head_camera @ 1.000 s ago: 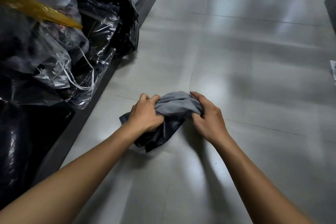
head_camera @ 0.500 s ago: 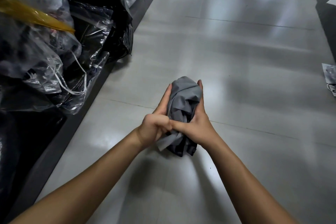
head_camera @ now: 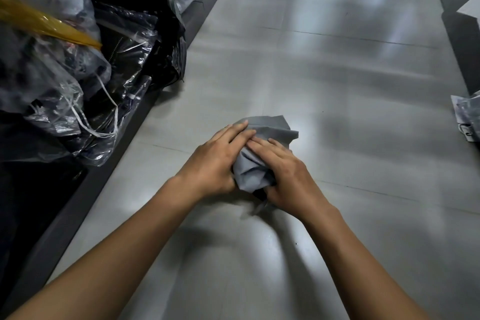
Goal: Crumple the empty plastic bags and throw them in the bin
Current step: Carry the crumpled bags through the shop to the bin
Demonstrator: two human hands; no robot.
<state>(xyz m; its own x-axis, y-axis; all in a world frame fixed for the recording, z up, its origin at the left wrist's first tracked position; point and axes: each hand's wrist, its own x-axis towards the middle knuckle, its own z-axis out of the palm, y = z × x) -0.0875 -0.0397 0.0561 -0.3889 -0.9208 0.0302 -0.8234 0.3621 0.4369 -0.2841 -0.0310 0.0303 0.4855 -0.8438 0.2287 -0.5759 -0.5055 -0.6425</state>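
Note:
A grey plastic bag with a dark inner side is bunched into a wad on the pale table, near its middle. My left hand presses on the wad's left and top side with fingers stretched over it. My right hand covers its right side, fingertips meeting the left hand's on top. A flat grey corner of the bag sticks out beyond the fingers. No bin is visible.
A heap of clear and black plastic bags with white strings and a yellow strip fills the left side beyond the table's dark edge. More bagged items lie at the right edge, with a pale box corner behind them.
Half a second ago both hands held the bag up on end between them. Now they press it down flat onto the table, fingers spread over the top.

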